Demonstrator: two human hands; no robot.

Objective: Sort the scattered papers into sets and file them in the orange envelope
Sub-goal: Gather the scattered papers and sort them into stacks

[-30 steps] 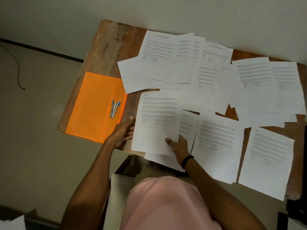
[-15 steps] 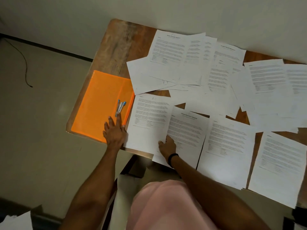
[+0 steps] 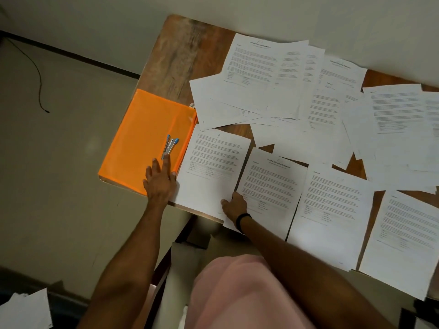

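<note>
An orange envelope (image 3: pixel 140 138) lies flat at the left end of the wooden table (image 3: pixel 180 58). A small blue and silver stapler (image 3: pixel 169 146) sits on it. My left hand (image 3: pixel 159 180) lies on the envelope's near right corner with fingers straight, one fingertip touching the stapler. Beside the envelope lies a printed sheet (image 3: pixel 213 167). My right hand (image 3: pixel 234 205) presses the lower left corner of a sheet headed with a title (image 3: pixel 273 186), which overlaps that sheet. Several more printed papers (image 3: pixel 332 115) are scattered over the table.
The near sheets (image 3: pixel 403 238) overhang the table's front edge. A wall runs along the table's far side. A black cable (image 3: pixel 35 72) lies on the floor at left. More white paper (image 3: pixel 26 312) shows at the bottom left corner. My pink-clothed lap (image 3: pixel 242 295) is below the table edge.
My left hand slid from the left sheet's edge onto the orange envelope and reached the stapler. The titled sheet came out from under the left sheet and now lies over it, under my right hand.
</note>
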